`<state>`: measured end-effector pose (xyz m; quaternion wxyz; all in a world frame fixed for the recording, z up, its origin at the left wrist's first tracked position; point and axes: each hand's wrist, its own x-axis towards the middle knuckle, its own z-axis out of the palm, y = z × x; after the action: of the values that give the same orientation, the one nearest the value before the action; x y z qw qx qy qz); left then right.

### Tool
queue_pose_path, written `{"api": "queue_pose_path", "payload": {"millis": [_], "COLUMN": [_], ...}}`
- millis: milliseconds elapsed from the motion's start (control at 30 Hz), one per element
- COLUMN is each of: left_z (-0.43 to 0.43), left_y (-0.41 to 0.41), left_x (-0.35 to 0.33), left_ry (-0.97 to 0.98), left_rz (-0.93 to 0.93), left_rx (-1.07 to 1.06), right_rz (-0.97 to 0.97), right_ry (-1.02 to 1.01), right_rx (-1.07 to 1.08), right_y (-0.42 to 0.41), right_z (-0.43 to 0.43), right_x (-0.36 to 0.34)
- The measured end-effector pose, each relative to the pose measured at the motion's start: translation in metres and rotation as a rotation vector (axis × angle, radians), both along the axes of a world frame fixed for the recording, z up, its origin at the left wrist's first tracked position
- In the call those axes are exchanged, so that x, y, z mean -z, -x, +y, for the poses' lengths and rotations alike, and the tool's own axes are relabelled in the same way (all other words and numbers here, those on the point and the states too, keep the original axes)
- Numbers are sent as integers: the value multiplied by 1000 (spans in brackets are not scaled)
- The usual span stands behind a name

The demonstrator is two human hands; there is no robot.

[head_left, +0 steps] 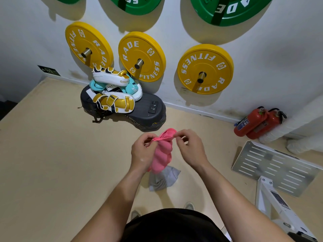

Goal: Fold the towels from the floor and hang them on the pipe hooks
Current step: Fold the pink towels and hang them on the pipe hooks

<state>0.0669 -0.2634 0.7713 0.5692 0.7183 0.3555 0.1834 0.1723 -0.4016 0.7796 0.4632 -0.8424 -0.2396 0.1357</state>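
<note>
While both hands are working over the floor (70, 163) in the head view, the left hand (143, 151) is pinching the left end of the pink towel's (161, 154) top hem between thumb and curled fingertips. The right hand (190, 149) is pinching the right end likewise. Neither is holding anything else. The pink towel is hanging bunched and twisted between the wrists, above the grey towel (163, 179), which is lying crumpled on the floor near the person's feet.

Risk noted: fingertip holds on a narrow hem may be slipping once the cloth is shaken out, dropping it. The bunching is likely making for a crooked fold.

Not verifiable: the pink towel's lower end is passing behind the left wrist, so contact with the grey towel cannot be told. No pipe hooks are showing; only the yellow weight plates (141, 56) are hanging on the far wall.
</note>
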Motion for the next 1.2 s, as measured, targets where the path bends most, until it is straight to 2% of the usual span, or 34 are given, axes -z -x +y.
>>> {"api": "queue_pose_path", "payload": {"millis": [67,200,267,333,500,600,733,800,967,1067,1200], "left_z": [2,3,5,10,26,40,40,38,38,39,41], "left_y": [3,8,11,14,20,22,16,10,-1,-7,-10], "left_x": [-1,-1,1,2,9,22,27,23,12,3,-3], "left_ry": [-8,-16,-19,-26,-98,-150,-165,-161,-185,-202,-209], "left_rz": [-3,-10,-3,1,44,120,177,160,96,63,78], "left_rx": [20,39,36,30,4,11,20,4,10,34,56], "right_rz": [21,288,492,534,412,364,196,71,-111,-149,-101], "right_ry": [66,324,360,381,262,168,320,404,450,443,374], "right_rx": [64,-131,-220,-274,-308,-421,-565,-552,-528,-589,-593], "right_y": [-8,-16,-13,-10,-11,-16,-22,-22,-21,-22,-25], "right_z": [0,6,4,1,-4,-3,6,6,-2,-8,-12], "right_x": [3,11,11,13,7,-10,-27,-32,-34,-36,-45]}}
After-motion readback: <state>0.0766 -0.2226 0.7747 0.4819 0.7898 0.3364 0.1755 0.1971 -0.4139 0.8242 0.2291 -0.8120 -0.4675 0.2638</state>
